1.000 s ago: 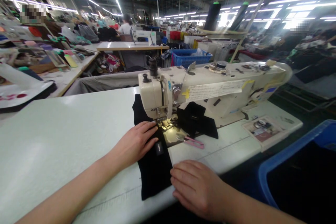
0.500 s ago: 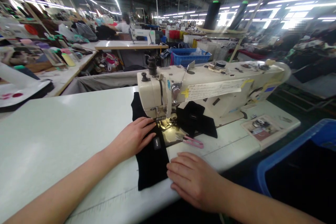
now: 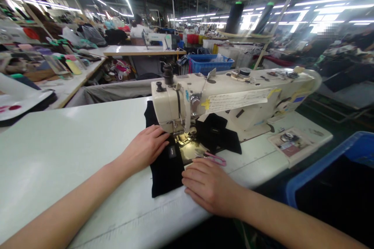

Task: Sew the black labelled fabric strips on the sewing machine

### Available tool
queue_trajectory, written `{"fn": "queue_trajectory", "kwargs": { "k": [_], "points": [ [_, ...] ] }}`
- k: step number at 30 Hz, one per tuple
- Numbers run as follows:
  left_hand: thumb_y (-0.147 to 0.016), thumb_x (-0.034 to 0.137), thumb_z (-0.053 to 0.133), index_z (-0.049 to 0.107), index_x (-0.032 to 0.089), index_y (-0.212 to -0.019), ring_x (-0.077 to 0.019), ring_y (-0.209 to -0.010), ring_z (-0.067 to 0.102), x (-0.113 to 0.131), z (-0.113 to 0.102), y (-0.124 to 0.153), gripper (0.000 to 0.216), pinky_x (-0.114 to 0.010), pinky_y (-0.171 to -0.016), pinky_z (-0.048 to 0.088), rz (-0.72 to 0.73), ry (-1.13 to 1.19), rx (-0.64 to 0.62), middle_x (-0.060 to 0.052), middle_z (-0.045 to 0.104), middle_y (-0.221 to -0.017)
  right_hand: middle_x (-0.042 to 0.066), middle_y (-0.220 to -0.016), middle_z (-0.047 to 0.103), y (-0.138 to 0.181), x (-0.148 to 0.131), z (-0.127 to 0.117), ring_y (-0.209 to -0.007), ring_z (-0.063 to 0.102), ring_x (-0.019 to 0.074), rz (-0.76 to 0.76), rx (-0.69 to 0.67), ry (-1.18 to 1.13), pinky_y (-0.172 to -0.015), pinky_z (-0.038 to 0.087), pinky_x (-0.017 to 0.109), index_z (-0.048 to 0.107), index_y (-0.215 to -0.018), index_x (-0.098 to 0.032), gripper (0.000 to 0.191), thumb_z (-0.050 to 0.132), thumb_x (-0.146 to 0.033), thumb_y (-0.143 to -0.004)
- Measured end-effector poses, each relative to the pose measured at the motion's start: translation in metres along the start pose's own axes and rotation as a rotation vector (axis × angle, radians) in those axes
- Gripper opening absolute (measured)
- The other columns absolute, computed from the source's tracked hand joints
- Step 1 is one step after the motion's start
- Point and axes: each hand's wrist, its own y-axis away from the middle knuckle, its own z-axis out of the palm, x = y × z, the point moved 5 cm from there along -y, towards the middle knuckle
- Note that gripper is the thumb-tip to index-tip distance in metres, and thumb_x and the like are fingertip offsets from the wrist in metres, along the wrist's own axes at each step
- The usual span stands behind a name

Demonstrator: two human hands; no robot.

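A strip of black fabric [image 3: 166, 179] with a small dark label [image 3: 172, 151] lies on the sewing machine table, its right edge beside the lit needle area. My left hand [image 3: 147, 144] rests flat on the fabric's left part, fingers stretched toward the presser foot [image 3: 184, 138]. At the fabric's lower right edge lies my right hand [image 3: 209, 186], palm down, fingertips touching the edge. The sewing machine [image 3: 222, 93] stands above, hiding the fabric's far end in part. Pink-handled thread snips [image 3: 215, 158] lie just beyond my right fingers.
Another piece of black fabric [image 3: 217, 132] lies bunched under the machine arm. A blue bin [image 3: 292, 190] holding dark cloth stands at the lower right. Thread cones [image 3: 234, 17] rise behind the machine. A second sewing machine [image 3: 157, 39] and a blue basket [image 3: 209, 62] are farther back.
The black fabric has moved away from me along the table, toward the machine. Both hands have travelled forward with it, and my right hand is now closer to the snips.
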Motion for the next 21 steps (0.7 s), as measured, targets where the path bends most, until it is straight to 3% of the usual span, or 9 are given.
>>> {"fn": "queue_trajectory", "kwargs": {
  "k": [4,7,10,21],
  "points": [
    [-0.102,0.024,0.047,0.073,0.014,-0.108,-0.0251,-0.104,0.065,0.032,-0.018,0.016,0.029,-0.04,-0.09,0.059,0.038,0.116,0.103,-0.012,0.071,-0.11,0.009,-0.107,0.073,-0.004,0.006,0.004,-0.101,0.063,0.0222,0.01,-0.002,-0.001,-0.102,0.044,0.04,0.066,-0.105,-0.014,0.019,0.049,-0.023,-0.103],
    [-0.102,0.021,0.048,0.073,0.015,-0.107,-0.0224,-0.105,0.066,0.066,-0.025,0.032,0.027,-0.034,-0.089,0.06,0.082,0.209,0.092,-0.011,0.072,-0.11,0.01,-0.108,0.072,-0.006,0.011,0.006,-0.102,0.063,0.0228,0.027,-0.007,0.008,-0.102,0.044,0.04,0.066,-0.106,-0.013,0.021,0.049,-0.024,-0.104],
    [-0.102,0.021,0.046,0.071,0.015,-0.115,-0.0248,-0.111,0.066,0.087,-0.022,0.045,0.029,-0.036,-0.091,0.061,0.11,0.174,0.073,-0.011,0.072,-0.116,0.01,-0.107,0.072,-0.008,0.015,0.007,-0.102,0.063,0.0228,0.042,-0.025,0.019,-0.102,0.044,0.041,0.066,-0.107,-0.014,0.02,0.049,-0.024,-0.103],
    [-0.104,0.024,0.045,0.069,0.014,-0.119,-0.0243,-0.114,0.066,0.068,-0.003,0.039,0.03,-0.037,-0.094,0.061,0.152,0.092,0.075,-0.011,0.072,-0.119,0.009,-0.114,0.071,-0.019,0.029,0.01,-0.104,0.059,0.0238,0.092,-0.02,0.082,-0.096,0.044,0.041,0.065,-0.111,-0.015,0.021,0.049,-0.025,-0.104]
  ]
}}
